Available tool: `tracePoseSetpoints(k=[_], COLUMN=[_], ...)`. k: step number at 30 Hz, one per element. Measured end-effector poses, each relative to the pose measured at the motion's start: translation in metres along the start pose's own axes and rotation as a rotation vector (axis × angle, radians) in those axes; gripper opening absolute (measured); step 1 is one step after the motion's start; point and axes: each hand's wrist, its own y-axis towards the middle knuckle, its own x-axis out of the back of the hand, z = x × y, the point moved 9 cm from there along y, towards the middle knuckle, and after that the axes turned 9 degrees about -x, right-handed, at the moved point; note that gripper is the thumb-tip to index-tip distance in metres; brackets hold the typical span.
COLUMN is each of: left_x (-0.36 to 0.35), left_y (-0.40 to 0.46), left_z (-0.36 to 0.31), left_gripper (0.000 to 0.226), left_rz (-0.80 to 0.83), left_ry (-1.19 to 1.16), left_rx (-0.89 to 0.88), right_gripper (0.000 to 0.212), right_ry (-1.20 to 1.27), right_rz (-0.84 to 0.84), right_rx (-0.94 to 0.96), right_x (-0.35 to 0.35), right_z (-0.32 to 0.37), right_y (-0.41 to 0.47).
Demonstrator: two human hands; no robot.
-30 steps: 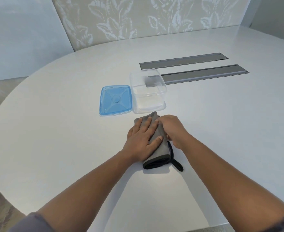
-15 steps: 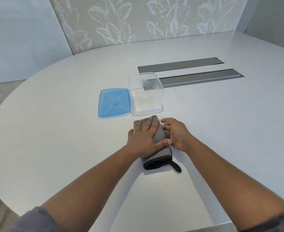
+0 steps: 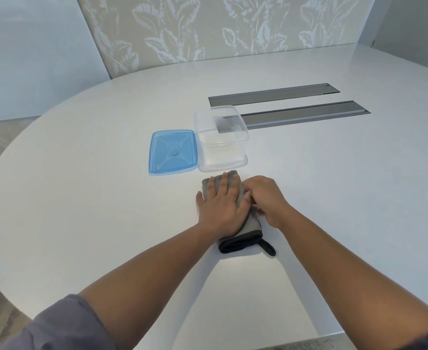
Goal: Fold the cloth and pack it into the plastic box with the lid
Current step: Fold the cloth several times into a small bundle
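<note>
A grey cloth (image 3: 249, 229) with a black edge and a small black loop lies folded into a narrow strip on the white table (image 3: 81, 198). My left hand (image 3: 220, 203) rests flat on top of it with fingers spread. My right hand (image 3: 264, 198) is curled against the cloth's right edge, its fingertips at the fold; whether it pinches the fabric is hidden. Just beyond the cloth stands an empty clear plastic box (image 3: 221, 137). The blue lid (image 3: 173, 151) lies flat on the table, touching the box's left side.
Two long grey slots (image 3: 296, 104) are set into the tabletop behind and to the right of the box. The table's curved edge runs along the left. A leaf-patterned wall panel (image 3: 208, 34) stands beyond the far edge.
My left hand has slid a little further up the cloth toward the box. My right hand has shifted along the cloth's right edge. The cloth stays in the same place.
</note>
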Motion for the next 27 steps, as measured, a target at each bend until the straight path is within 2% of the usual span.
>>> tracePoseSetpoints(k=[3, 5, 7, 9, 11, 13, 16, 19, 21, 24, 27], left_x=[-0.005, -0.01, -0.008, -0.003, 0.002, -0.001, -0.008, -0.002, 0.004, 0.014, 0.021], left_y=[0.003, 0.005, 0.004, 0.004, 0.005, 0.005, 0.007, 0.009, 0.005, -0.01, -0.018], left_z=[0.004, 0.009, 0.011, 0.012, 0.011, 0.01, 0.01, 0.012, 0.017, 0.038, 0.047], left_gripper=[0.072, 0.082, 0.083, 0.077, 0.073, 0.078, 0.084, 0.065, 0.054, 0.044, 0.045], left_rz=[0.019, 0.028, -0.033, -0.105, -0.175, -0.197, -0.111, -0.123, -0.202, -0.377, -0.476], left_ry=[0.016, 0.091, 0.224, 0.311, 0.287, 0.248, 0.137, 0.058, -0.057, -0.453, -0.668], left_rx=[0.0, 0.019, 0.062, 0.101, 0.077, 0.015, -0.031, -0.083, -0.093, 0.119, 0.261], right_gripper=[0.026, 0.026, 0.022, 0.036, 0.046, 0.04, 0.049, 0.065, 0.072, 0.074, 0.069], right_ry=[-0.516, -0.688, -0.734, -0.782, -0.718, -0.619, -0.628, -0.705, -0.812, -0.903, -0.949], right_rz=[-0.18, -0.25, -0.23, -0.181, -0.185, -0.2, -0.144, -0.129, -0.147, -0.17, -0.182], right_rx=[0.242, 0.374, 0.451, 0.482, 0.503, 0.544, 0.535, 0.523, 0.493, 0.44, 0.432], right_x=[-0.006, -0.021, -0.043, -0.061, -0.06, -0.052, -0.05, -0.044, -0.037, -0.03, -0.033], right_z=[0.029, 0.041, 0.04, 0.028, 0.02, 0.018, 0.009, 0.003, -0.004, -0.012, -0.013], right_y=[-0.022, -0.042, -0.053, -0.056, -0.057, -0.057, -0.049, -0.039, -0.031, -0.022, -0.02])
